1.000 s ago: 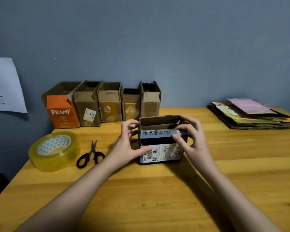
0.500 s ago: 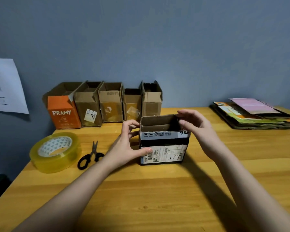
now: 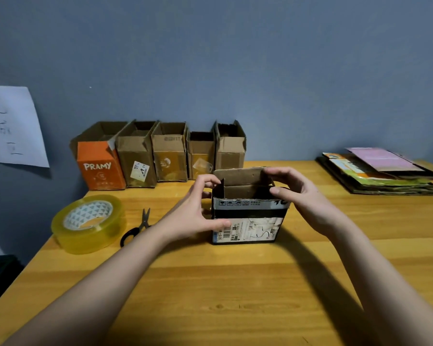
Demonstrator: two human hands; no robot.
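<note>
the small box (image 3: 248, 221) stands formed on the worktop (image 3: 235, 283), top flaps up; left grip (image 3: 198, 211) clasps its left side, right grip (image 3: 303, 198) pinches the right flap; folding them looks left to do

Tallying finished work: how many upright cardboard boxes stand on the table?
6. Five stand in a row by the wall; one box sits between left hand and right hand. None seem hidden.

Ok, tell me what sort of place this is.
Likely a small packing desk: a wooden table with a roll of clear tape, a row of open cardboard boxes and a stack of flattened cartons.
</note>
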